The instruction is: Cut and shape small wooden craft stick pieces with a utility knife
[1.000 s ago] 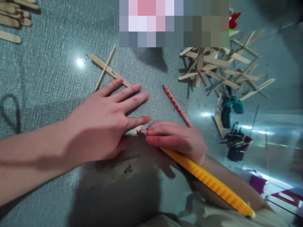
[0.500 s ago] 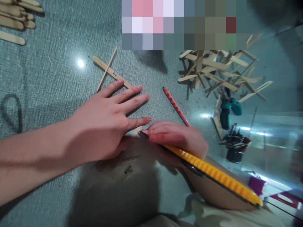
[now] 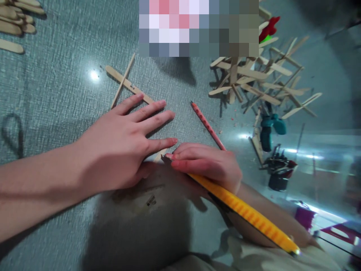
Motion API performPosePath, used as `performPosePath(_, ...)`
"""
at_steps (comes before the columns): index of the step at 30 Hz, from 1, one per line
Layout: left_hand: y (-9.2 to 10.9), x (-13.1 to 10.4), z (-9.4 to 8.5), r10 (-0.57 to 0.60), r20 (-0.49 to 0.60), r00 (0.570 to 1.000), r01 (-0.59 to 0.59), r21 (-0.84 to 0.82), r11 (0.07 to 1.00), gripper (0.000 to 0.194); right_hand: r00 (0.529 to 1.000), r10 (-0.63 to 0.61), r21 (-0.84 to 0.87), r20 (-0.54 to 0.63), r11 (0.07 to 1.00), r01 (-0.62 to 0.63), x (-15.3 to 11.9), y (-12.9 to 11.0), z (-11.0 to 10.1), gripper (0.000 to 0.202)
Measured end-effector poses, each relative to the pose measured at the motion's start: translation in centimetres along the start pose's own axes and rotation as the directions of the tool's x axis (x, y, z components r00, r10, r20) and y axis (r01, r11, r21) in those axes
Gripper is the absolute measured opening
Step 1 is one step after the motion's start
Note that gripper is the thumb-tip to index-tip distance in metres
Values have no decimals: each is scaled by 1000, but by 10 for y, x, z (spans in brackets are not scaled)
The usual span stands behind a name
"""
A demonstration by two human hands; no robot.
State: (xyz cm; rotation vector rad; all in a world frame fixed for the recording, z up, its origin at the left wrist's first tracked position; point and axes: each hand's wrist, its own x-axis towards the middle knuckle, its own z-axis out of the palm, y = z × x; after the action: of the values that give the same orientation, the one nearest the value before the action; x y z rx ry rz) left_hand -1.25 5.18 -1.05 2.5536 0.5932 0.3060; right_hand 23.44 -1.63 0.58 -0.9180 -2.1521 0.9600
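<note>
My left hand [image 3: 126, 137] lies flat on the table with its fingers spread. Its fingertips reach a notched wooden craft stick [image 3: 114, 74], crossed by a thinner wooden strip [image 3: 128, 67]. Just below the index finger, a short end of a pale wooden stick [image 3: 159, 155] pokes out; the rest is hidden under the hand. My right hand [image 3: 210, 165] is closed around a yellow utility knife [image 3: 245, 210], whose blade tip is at that stick end. Whether the blade touches the wood cannot be made out. A red pencil [image 3: 207, 126] lies beyond my right hand.
A tangle of joined craft sticks [image 3: 254, 73] stands at the back right. Near it are a teal-handled tool [image 3: 266, 131] and a black container of tools [image 3: 278, 180]. More sticks [image 3: 11, 22] are piled at the far left. A pixelated patch hides the top middle.
The view has shifted slightly, moving everything a little to the left. The rear end of the knife has swung down and left, while its tip stays by the stick. My left hand keeps its place.
</note>
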Motion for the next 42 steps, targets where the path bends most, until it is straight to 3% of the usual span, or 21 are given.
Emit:
performPosePath(11,1,1,-1,-3,28,1000,2,33,999,49,999,9,58,-50,998,-6,-3,2,0,24)
performPosePath(34,-1,0,-1,-1,30,1000,1,17,1000,51,1000,19,-8,12,1000,-19,-1,0,-2,14)
performPosePath(42,11,0,0,0,-77,997,12,156,988,35,976,23,44,-214,999,-14,0,4,10,29)
